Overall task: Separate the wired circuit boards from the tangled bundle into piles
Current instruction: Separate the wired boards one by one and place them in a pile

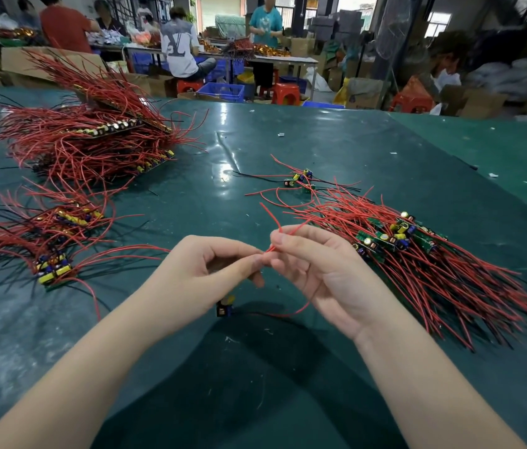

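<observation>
My left hand [203,273] and my right hand [317,270] meet above the table's middle, both pinching one red wire [275,236] between fingertips. That wire loops down under my right hand to a small circuit board [224,307] hanging below my left hand, partly hidden by it. A pile of green boards with red wires [401,241] lies to the right. A smaller pile [54,247] lies to the left. A big stacked bundle [93,137] sits at the far left. A few loose boards [301,179] lie beyond my hands.
The table is covered by a dark green sheet [255,367]. Small scraps [281,135] dot its far part. Beyond the far edge several people work at other tables among blue crates [221,91], red stools and cardboard boxes.
</observation>
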A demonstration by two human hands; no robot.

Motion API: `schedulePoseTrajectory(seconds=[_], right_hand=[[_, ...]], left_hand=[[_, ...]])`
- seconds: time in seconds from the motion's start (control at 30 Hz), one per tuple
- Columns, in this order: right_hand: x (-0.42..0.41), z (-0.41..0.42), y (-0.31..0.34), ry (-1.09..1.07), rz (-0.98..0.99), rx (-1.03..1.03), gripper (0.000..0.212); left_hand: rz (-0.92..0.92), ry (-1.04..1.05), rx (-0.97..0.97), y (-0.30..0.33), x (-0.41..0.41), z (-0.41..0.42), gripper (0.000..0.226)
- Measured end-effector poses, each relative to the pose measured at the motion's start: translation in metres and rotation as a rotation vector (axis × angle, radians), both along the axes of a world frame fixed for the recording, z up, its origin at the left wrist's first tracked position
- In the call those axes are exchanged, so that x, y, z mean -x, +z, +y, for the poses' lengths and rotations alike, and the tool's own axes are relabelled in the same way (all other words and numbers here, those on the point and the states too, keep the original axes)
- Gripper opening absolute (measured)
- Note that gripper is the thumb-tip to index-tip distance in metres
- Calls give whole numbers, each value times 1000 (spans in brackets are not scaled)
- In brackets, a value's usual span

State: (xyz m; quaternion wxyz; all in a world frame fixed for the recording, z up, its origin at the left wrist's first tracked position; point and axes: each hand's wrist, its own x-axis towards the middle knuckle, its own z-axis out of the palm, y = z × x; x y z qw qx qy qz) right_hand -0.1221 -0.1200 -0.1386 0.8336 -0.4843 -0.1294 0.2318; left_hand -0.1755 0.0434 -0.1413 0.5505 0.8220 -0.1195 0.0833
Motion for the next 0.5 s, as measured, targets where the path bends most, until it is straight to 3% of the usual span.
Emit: schedulePoseTrajectory(seconds=[0.13, 0.43, 0.5], right_hand=[[-2, -6, 3, 21, 7, -3, 7], [-1, -12, 7, 223, 77, -162, 14], [0, -12, 6, 227, 91, -217, 25]], left_hand=[[4, -15, -2, -2, 0, 0, 20], [274, -288, 367, -1, 1, 3, 24], [293, -324, 436, -1, 2, 2, 27]])
